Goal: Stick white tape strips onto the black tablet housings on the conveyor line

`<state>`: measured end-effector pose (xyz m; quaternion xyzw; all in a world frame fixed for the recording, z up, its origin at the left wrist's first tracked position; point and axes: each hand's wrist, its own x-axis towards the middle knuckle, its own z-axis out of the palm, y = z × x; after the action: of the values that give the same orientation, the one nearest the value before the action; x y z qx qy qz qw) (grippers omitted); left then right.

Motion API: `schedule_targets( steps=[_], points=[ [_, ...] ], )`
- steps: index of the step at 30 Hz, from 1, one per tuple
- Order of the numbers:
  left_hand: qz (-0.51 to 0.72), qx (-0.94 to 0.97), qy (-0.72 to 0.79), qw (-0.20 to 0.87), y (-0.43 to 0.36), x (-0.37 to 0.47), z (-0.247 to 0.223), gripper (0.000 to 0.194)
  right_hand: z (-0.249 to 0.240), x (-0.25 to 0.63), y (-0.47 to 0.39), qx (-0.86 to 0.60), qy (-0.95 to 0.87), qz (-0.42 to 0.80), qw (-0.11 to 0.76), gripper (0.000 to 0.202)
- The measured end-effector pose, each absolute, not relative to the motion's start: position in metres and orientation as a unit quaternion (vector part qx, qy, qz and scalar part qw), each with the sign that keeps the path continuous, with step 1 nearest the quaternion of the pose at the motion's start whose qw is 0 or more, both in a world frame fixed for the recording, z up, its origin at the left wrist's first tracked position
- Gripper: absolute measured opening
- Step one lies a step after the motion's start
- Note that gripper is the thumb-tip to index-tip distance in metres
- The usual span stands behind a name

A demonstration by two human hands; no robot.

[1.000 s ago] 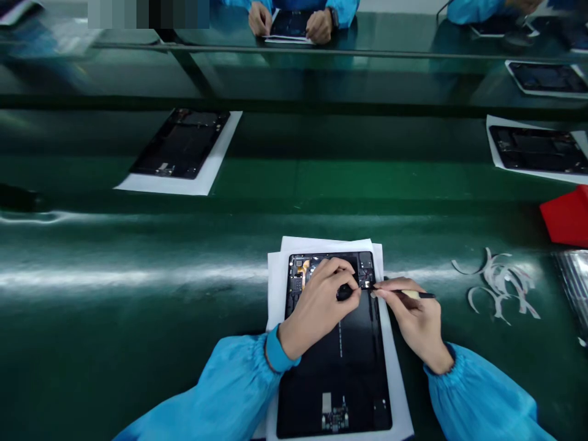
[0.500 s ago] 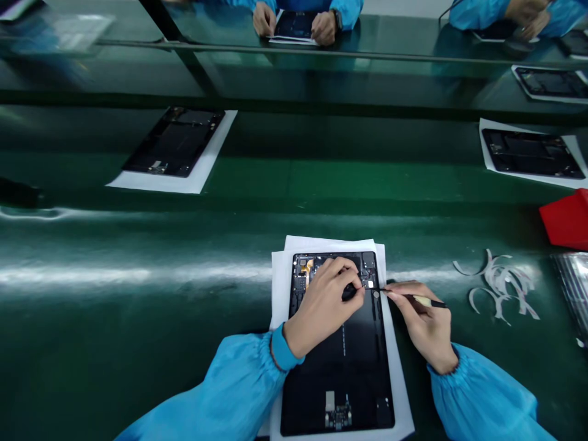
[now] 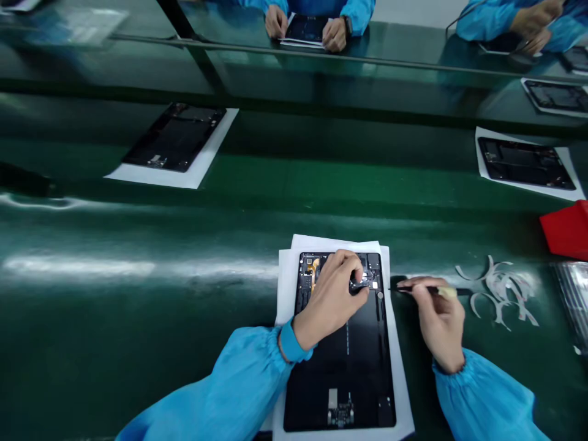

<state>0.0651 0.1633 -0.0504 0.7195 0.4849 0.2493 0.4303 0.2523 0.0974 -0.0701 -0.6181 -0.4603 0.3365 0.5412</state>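
Note:
An opened tablet, its dark inside facing up, lies on white sheets in front of me. Over its upper part, my left hand has thumb and fingers curled to a pinch. Whatever is between those fingertips is hidden. Beyond the tablet's right edge, my right hand grips a slim black tool with a pale yellow band, perhaps tweezers. Its thin tip points left toward the tablet, apart from it. An orange flex cable shows near the upper left of the tablet, and a small circuit board at the bottom.
White curved strips lie in a pile to the right, near a red bin and a clear plastic item. Other opened tablets rest on paper at far left and far right. Co-workers' hands are across the bench.
My right hand has drawn the slim tool away to the right of the tablet. My left hand stays over the upper part, fingers slightly shifted. The camera view has moved slightly.

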Motion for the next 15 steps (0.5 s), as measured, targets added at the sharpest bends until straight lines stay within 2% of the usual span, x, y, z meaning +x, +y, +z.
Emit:
schedule_targets(
  steps=[2, 3, 5, 7, 9, 11, 13, 15],
  points=[
    [0.255, 0.729, 0.469, 0.429, 0.164, 0.063, -0.047, 0.030, -0.062, 0.251, 0.099, -0.583, -0.446, 0.348, 0.584, 0.027],
    [0.269, 0.729, 0.461, 0.428, 0.163, 0.059, -0.044, 0.027, -0.056, 0.249, 0.099, -0.582, -0.459, 0.348, 0.574, 0.030],
    [0.318, 0.715, 0.463, 0.416, 0.158, 0.046, -0.036, 0.021, -0.042, 0.239, 0.101, -0.603, -0.533, 0.337, 0.490, 0.025],
    [0.365, 0.678, 0.499, 0.398, 0.146, 0.027, -0.027, 0.011, -0.030, 0.224, 0.103, -0.607, -0.641, 0.306, 0.358, 0.022],
    [0.372, 0.632, 0.543, 0.409, 0.129, 0.006, -0.022, 0.003, -0.026, 0.209, 0.109, -0.593, -0.723, 0.263, 0.237, 0.022],
    [0.346, 0.598, 0.565, 0.451, 0.108, -0.010, -0.021, 0.005, -0.028, 0.197, 0.119, -0.595, -0.758, 0.228, 0.141, 0.019],
    [0.306, 0.584, 0.562, 0.500, 0.088, -0.018, -0.023, 0.011, -0.033, 0.191, 0.131, -0.596, -0.769, 0.214, 0.088, 0.017],
    [0.272, 0.580, 0.543, 0.542, 0.071, -0.017, -0.025, 0.015, -0.032, 0.191, 0.139, -0.586, -0.774, 0.223, 0.087, 0.013]
  ],
)
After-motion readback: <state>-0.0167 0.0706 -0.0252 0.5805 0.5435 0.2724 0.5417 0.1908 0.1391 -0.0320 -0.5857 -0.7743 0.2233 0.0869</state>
